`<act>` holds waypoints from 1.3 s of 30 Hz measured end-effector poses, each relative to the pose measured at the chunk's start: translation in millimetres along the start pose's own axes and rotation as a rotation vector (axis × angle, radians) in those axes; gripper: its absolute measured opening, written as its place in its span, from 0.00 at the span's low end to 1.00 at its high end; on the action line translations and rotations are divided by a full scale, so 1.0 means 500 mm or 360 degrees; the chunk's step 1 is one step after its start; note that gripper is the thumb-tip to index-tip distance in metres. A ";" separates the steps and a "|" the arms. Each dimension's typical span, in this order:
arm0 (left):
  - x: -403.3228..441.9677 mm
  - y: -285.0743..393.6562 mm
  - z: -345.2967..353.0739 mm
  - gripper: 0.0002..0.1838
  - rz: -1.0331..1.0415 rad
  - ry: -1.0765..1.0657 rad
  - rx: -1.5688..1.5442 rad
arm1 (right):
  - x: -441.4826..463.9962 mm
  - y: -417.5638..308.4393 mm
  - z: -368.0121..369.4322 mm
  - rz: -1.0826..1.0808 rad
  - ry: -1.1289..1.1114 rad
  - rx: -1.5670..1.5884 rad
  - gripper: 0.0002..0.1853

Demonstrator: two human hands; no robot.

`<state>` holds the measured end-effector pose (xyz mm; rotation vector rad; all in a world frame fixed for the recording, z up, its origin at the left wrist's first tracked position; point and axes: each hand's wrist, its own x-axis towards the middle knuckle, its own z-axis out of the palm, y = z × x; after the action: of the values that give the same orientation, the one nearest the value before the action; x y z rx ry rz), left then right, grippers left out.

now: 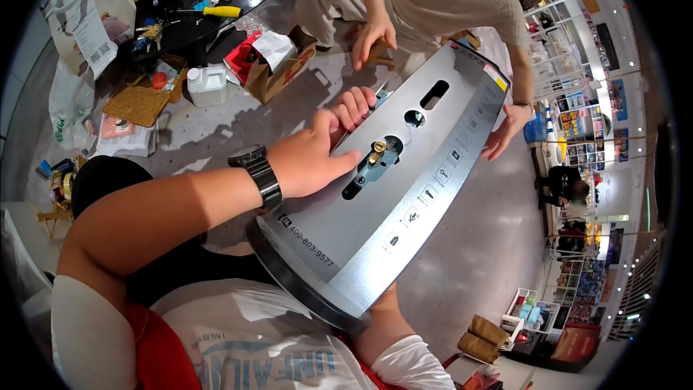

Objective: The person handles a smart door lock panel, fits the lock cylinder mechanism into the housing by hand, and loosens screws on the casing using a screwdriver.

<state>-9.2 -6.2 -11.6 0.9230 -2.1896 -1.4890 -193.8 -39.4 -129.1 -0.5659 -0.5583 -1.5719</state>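
A silver metal lock display stand [426,166] with a dark base, cut-out holes and printed icons tilts across my lap. In one hole sits a brass key cylinder [378,147] on a grey lock mechanism [375,167]. My left hand [307,155], above a black wristwatch [258,173], closes on the stand's left edge, thumb on its front face. My right forearm [388,318] passes behind the stand. Curled fingers [354,106] at the upper left edge seem to be my right hand's, beside a small metal part [381,94]; what they grip is hidden.
Opposite sits a person, one hand [373,37] hanging, the other [509,130] by the stand's right edge. A yellow-handled screwdriver [221,11] and keys [151,32] lie on a dark table. A white jug [207,85], paper bag [281,72] and woven basket [137,103] stand at left.
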 end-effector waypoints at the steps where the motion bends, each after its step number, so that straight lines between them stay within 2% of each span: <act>1: -0.001 0.012 -0.024 0.25 0.0216 0.0054 0.0167 | 0.004 -0.003 0.003 -0.0002 -0.0016 -0.0045 0.13; 2: -0.001 0.023 -0.041 0.24 0.0434 0.0108 0.0336 | 0.006 -0.007 0.007 0.0008 -0.0022 -0.0051 0.13; 3: 0.001 0.031 -0.046 0.24 0.0851 0.0493 0.0533 | 0.009 -0.008 0.009 0.0001 -0.0035 -0.0052 0.12; 7: 0.008 0.047 -0.066 0.34 0.0947 -0.0137 0.0870 | 0.009 -0.007 0.014 -0.0049 -0.0037 -0.0020 0.12; 10: 0.015 0.051 -0.070 0.33 0.0884 -0.0124 0.0842 | 0.002 -0.002 0.008 -0.0088 -0.0036 0.0022 0.12; 13: 0.019 0.038 -0.059 0.33 0.1023 -0.0067 0.0824 | 0.004 -0.003 -0.003 -0.0150 -0.0065 0.0066 0.11; 16: 0.014 0.048 -0.064 0.32 0.0945 -0.0092 0.0809 | 0.002 -0.013 -0.024 -0.0175 -0.0100 0.0166 0.10; 19: 0.017 0.036 -0.065 0.24 0.0770 0.0141 0.0546 | 0.000 -0.021 -0.010 -0.0163 -0.0011 0.0115 0.10; 22: 0.009 0.020 -0.067 0.19 0.0270 -0.0038 0.0450 | 0.002 -0.018 0.028 -0.0164 0.0118 0.0040 0.10; 23: 0.009 -0.006 -0.054 0.28 0.0150 -0.0071 0.0415 | 0.005 -0.013 0.037 -0.0179 0.0142 0.0058 0.10; 26: 0.002 0.021 -0.059 0.38 -0.0556 -0.0857 -0.0244 | 0.009 0.002 0.063 -0.0238 0.0264 0.0081 0.10; 30: -0.014 -0.018 0.003 0.45 -0.0426 -0.0796 -0.0776 | 0.014 0.014 0.089 -0.0263 0.0376 0.0077 0.10; 34: -0.017 -0.012 0.013 0.41 -0.0361 -0.0878 -0.1040 | 0.024 0.010 0.102 -0.0264 0.0389 0.0081 0.13; 39: -0.012 -0.014 0.021 0.42 -0.0235 -0.0822 -0.1015 | 0.022 -0.003 0.110 -0.0257 0.0401 0.0114 0.19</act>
<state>-8.7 3.3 -21.5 0.5213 -1.7354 -2.5089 -194.4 -11.6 -80.1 -0.2677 -0.4755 -1.7379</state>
